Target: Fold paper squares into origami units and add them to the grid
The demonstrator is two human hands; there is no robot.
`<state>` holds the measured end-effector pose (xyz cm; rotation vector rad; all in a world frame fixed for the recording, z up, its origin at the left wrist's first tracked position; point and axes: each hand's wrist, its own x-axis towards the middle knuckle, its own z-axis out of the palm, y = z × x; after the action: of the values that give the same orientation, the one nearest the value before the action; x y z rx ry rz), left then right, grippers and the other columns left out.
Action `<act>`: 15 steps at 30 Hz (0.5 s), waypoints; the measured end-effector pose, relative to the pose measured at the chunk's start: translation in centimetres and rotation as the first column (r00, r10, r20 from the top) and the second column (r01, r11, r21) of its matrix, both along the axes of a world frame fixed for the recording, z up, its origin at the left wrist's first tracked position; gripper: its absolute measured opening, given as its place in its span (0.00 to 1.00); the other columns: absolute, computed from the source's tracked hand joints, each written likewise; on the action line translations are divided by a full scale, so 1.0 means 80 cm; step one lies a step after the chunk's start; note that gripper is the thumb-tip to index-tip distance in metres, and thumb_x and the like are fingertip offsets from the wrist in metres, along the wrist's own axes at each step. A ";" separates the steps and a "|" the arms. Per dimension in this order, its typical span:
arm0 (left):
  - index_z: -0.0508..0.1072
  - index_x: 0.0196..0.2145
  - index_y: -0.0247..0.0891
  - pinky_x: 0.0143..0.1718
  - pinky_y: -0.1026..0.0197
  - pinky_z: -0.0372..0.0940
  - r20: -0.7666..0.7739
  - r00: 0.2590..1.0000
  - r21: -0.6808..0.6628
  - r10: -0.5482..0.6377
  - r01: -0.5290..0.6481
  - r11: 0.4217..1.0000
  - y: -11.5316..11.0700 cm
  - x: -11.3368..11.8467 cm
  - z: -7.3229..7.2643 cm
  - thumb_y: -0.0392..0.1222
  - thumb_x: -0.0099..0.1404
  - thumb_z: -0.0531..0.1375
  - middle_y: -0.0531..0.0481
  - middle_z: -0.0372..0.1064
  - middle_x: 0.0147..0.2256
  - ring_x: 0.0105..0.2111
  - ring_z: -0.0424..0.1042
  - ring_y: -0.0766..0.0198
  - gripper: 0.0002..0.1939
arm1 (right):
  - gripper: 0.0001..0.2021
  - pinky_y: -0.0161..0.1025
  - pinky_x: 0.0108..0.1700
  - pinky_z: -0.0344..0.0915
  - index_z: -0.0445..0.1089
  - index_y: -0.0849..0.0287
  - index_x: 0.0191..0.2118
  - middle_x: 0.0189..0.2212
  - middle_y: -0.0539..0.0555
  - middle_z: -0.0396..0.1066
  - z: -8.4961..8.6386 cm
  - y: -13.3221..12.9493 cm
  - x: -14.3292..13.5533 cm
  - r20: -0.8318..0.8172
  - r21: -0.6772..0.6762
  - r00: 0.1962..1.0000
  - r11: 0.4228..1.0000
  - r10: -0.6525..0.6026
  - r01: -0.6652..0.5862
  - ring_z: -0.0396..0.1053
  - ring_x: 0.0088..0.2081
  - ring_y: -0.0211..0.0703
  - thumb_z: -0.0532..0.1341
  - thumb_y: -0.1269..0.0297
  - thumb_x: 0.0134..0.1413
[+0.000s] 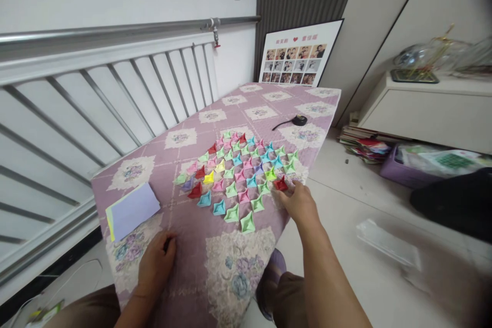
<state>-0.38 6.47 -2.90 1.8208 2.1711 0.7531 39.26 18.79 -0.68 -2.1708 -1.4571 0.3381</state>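
Observation:
Many small folded paper boats (240,177) in green, pink, blue, yellow, purple and red stand in slanting rows on the table. At the right edge of the rows, my right hand (299,202) has its thumb and fingertips closed at a red paper boat (281,183), which rests on the cloth. My left hand (158,259) lies on the near left of the table with its fingers curled in and nothing seen in them. Beyond it is a stack of coloured paper sheets (134,210), a lilac one on top and yellow edges showing.
A purple floral tablecloth (192,266) covers the table. Farther back on it lies a black round object with a strap (299,120). A white radiator (154,87) borders the left side, a photo board (298,54) leans behind, and a purple bin (403,171) stands right.

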 end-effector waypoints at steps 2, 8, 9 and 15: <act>0.71 0.37 0.42 0.45 0.55 0.64 0.003 1.000 -0.008 0.009 -0.009 1.000 0.000 0.001 0.001 0.46 0.62 0.50 0.49 0.72 0.38 0.40 0.71 0.57 0.11 | 0.35 0.44 0.38 0.64 0.60 0.61 0.56 0.48 0.65 0.64 0.006 0.000 -0.002 0.033 -0.075 0.999 0.997 0.000 0.003 0.69 0.44 0.55 0.56 0.40 0.48; 0.71 0.37 0.42 0.45 0.55 0.64 -0.006 1.000 -0.023 0.013 -0.013 1.000 0.000 0.001 0.001 0.46 0.63 0.51 0.49 0.72 0.38 0.40 0.70 0.57 0.12 | 0.30 0.48 0.39 0.64 0.66 0.59 0.51 0.43 0.64 0.66 0.014 0.002 -0.010 0.139 -0.099 0.990 0.995 0.014 0.000 0.66 0.46 0.59 0.56 0.41 0.50; 0.70 0.37 0.42 0.45 0.55 0.64 -0.006 1.000 -0.022 0.009 -0.009 1.000 0.000 0.000 0.000 0.46 0.63 0.50 0.49 0.72 0.38 0.40 0.70 0.57 0.12 | 0.29 0.49 0.39 0.64 0.67 0.60 0.50 0.43 0.65 0.66 0.014 0.002 -0.011 0.153 -0.096 0.988 0.995 0.015 0.000 0.65 0.46 0.59 0.56 0.42 0.50; 0.70 0.39 0.41 0.46 0.55 0.64 -0.002 1.000 -0.050 0.018 -0.018 0.999 0.000 -0.002 -0.004 0.46 0.63 0.50 0.49 0.71 0.40 0.42 0.70 0.57 0.12 | 0.27 0.49 0.41 0.63 0.68 0.59 0.47 0.42 0.62 0.66 0.013 0.005 -0.013 0.206 -0.121 0.979 0.992 0.003 0.023 0.64 0.46 0.58 0.54 0.41 0.52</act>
<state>-0.57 6.44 -3.22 1.7806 2.1900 0.6948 38.20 19.16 0.34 -2.3703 -1.5718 0.2091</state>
